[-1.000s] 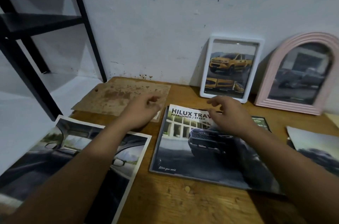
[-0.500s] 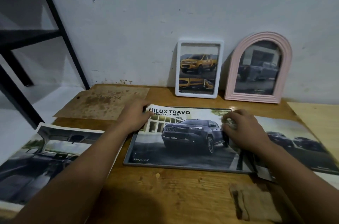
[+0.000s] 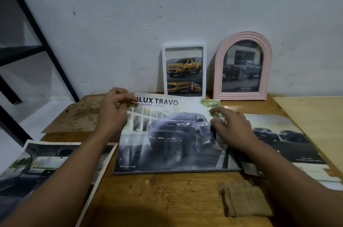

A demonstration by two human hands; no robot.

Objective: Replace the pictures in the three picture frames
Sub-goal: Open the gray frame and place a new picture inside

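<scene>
two of the three frames look finished to me: the white frame (image 3: 184,70) and the pink arched frame (image 3: 242,66) both stand upright at the far edge of the table (image 3: 163,202), leaning on the wall, each with a truck picture showing behind its glass. whether those are the new pictures i can only judge, but they match the brochure material lying about.

the third is in hand. the truck poster (image 3: 172,134) lies flat in the middle of the table, on what seems a thin grey frame or backing along its near edge. my left hand (image 3: 113,113) pinches the poster's far left corner with curled fingers; my right hand (image 3: 230,128) rests on its right edge, fingers bent over the paper, though i cannot tell if it truly grips.

other sheets lie near left (image 3: 46,163) and right (image 3: 285,141), a brown board (image 3: 78,117) sits far left, and a folded cloth (image 3: 243,200) lies near. i judge fitting and closing this last frame is left.
</scene>
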